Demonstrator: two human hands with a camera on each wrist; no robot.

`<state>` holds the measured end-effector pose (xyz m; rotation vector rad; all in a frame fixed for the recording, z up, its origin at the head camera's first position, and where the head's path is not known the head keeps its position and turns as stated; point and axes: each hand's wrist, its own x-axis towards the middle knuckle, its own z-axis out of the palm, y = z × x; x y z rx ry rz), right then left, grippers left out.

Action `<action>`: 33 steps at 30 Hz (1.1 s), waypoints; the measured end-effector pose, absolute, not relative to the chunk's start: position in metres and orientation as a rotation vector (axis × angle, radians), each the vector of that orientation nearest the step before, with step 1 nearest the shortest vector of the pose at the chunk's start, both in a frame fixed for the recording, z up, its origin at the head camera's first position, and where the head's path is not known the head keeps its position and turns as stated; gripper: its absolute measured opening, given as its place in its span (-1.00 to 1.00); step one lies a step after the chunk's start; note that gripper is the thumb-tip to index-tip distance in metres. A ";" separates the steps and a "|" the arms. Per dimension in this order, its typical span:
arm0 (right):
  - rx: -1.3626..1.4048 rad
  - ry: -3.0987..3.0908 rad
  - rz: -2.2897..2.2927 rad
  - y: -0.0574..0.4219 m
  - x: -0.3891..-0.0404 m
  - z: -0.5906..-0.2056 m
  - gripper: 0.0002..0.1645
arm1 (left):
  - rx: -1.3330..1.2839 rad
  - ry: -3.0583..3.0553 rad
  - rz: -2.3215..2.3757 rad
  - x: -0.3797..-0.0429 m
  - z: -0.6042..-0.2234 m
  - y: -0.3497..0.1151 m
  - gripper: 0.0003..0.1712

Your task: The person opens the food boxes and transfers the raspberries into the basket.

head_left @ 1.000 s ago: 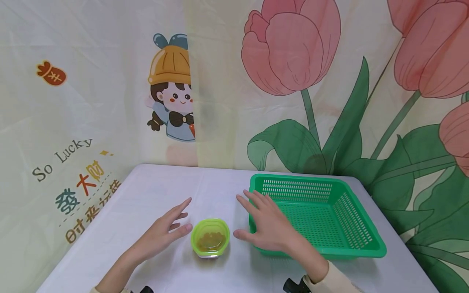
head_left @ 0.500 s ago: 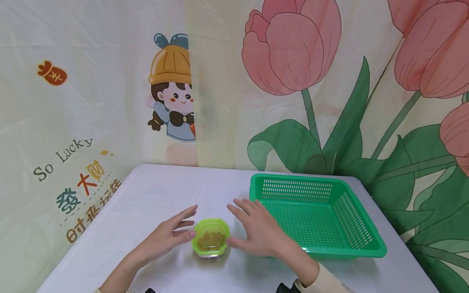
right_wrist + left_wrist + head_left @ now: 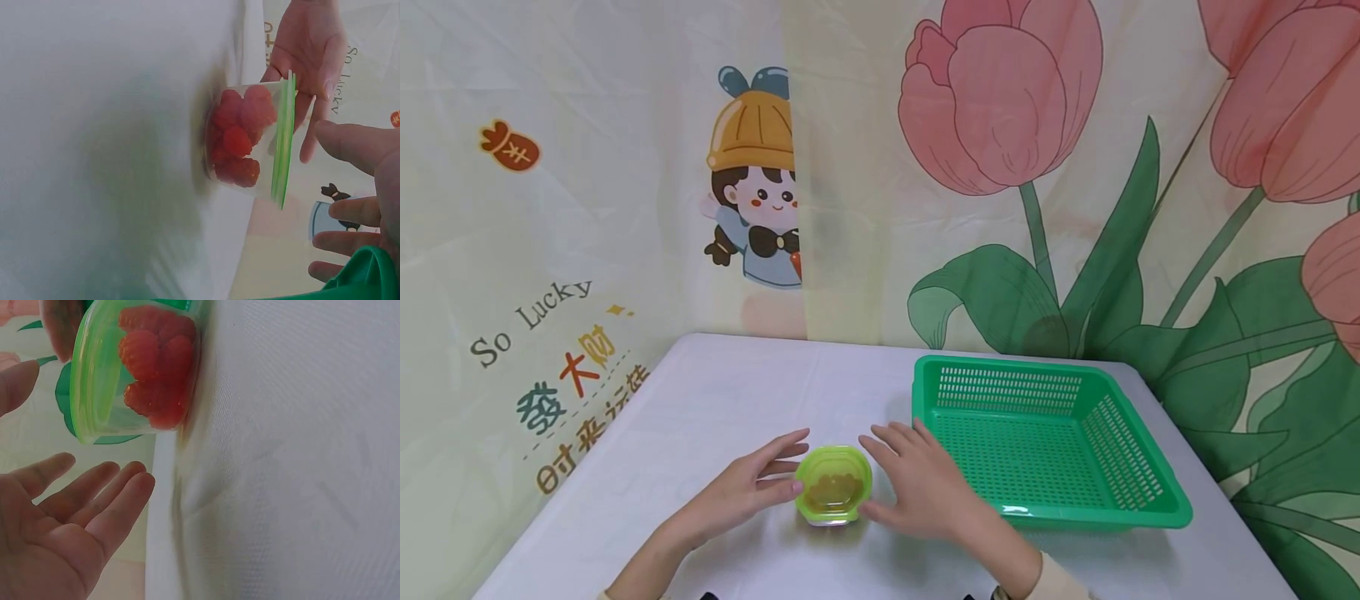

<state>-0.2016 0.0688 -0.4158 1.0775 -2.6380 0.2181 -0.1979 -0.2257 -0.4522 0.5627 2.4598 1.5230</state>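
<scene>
A small clear tub with a lime-green lid (image 3: pixel 833 485) stands upright on the table. Through its side, red raspberry-like berries (image 3: pixel 156 362) show in the left wrist view, and the same berries (image 3: pixel 237 137) appear in the right wrist view. To the tub's left is my left hand (image 3: pixel 741 496), its fingers loosely extended and the thumb near the lid's edge. My right hand (image 3: pixel 917 483) is on the other side with fingers spread, its thumb close to the lid's rim. Neither hand grips the tub; whether the thumbs touch the lid I cannot tell.
A green perforated plastic basket (image 3: pixel 1105 508) sits to the right, just beyond my right hand. The table wears a white cloth (image 3: pixel 730 383). Behind it hangs a printed curtain (image 3: pixel 850 167) with tulips and a cartoon figure.
Both hands have moved inward toward the tub, the right one leftward away from the basket's rim and the left one slightly rightward. The tub and basket have stayed in place.
</scene>
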 end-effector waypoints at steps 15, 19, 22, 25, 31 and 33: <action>1.079 -2.622 0.143 0.053 -0.187 -0.421 -0.16 | 0.567 2.348 1.544 -0.200 -0.458 -0.226 -0.27; 1.079 -2.624 0.114 0.051 -0.188 -0.423 -0.22 | 0.571 2.354 1.529 -0.200 -0.458 -0.226 -0.28; 1.080 -2.617 0.094 0.050 -0.188 -0.424 -0.28 | 0.572 2.339 1.532 -0.200 -0.458 -0.226 -0.28; 1.068 -2.629 0.082 0.048 -0.187 -0.424 -0.33 | 0.584 2.315 1.542 -0.201 -0.458 -0.226 -0.27; 1.072 -2.600 0.109 0.042 -0.185 -0.422 -0.52 | 0.582 2.300 1.557 -0.202 -0.459 -0.228 -0.25; 1.065 -2.580 0.120 0.040 -0.184 -0.423 -0.56 | 0.580 2.309 1.550 -0.202 -0.459 -0.228 -0.24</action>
